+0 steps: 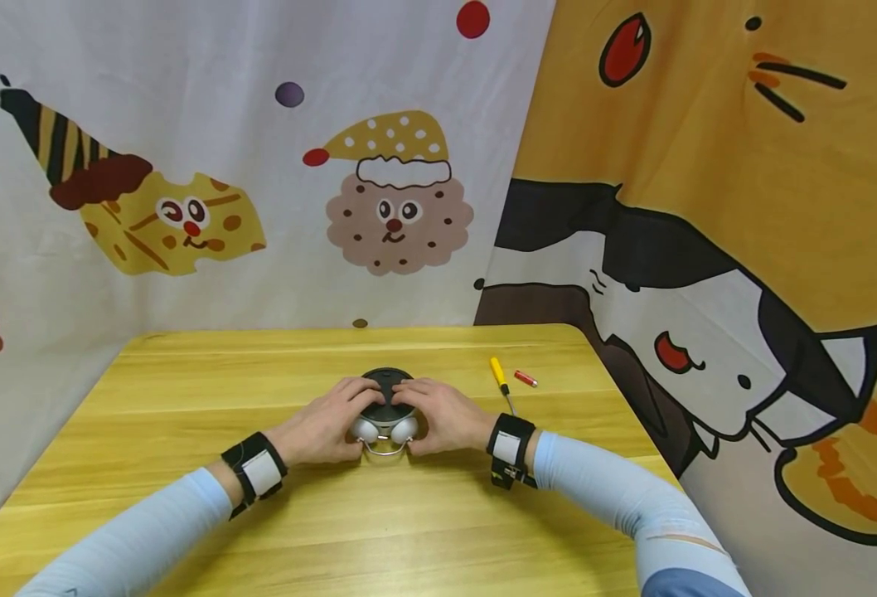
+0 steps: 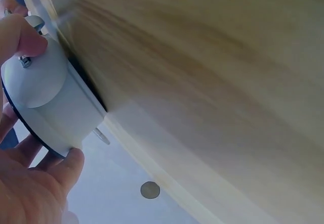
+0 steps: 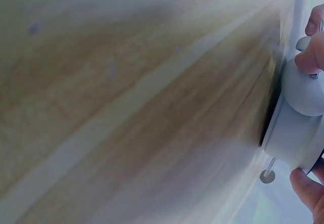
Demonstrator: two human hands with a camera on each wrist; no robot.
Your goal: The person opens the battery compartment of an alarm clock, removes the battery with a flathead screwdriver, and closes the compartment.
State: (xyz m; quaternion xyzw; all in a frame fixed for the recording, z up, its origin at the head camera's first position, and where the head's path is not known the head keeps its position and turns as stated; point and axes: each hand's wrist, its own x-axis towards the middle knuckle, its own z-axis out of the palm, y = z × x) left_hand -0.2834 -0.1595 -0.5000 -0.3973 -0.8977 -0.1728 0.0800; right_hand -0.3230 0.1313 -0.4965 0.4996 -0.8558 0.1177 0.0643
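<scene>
A white twin-bell alarm clock (image 1: 388, 381) lies flat on the table, its round black side facing up. Its two bells (image 1: 404, 429) and the wire handle (image 1: 384, 453) point toward the person. My left hand (image 1: 328, 423) grips the clock from the left, and my right hand (image 1: 449, 416) holds it from the right. Fingers of both hands reach over the black side, while the thumbs are down by the bells. In the left wrist view the white casing (image 2: 71, 120) and a metal leg show; the right wrist view shows the casing (image 3: 286, 138) from the other side.
To the right of the clock lies a screwdriver (image 1: 500, 375) with a yellow handle, its shaft toward the right wrist. Beside it is a small red battery (image 1: 525, 378). The wooden table (image 1: 207, 373) ends at a printed curtain (image 1: 222, 307) behind.
</scene>
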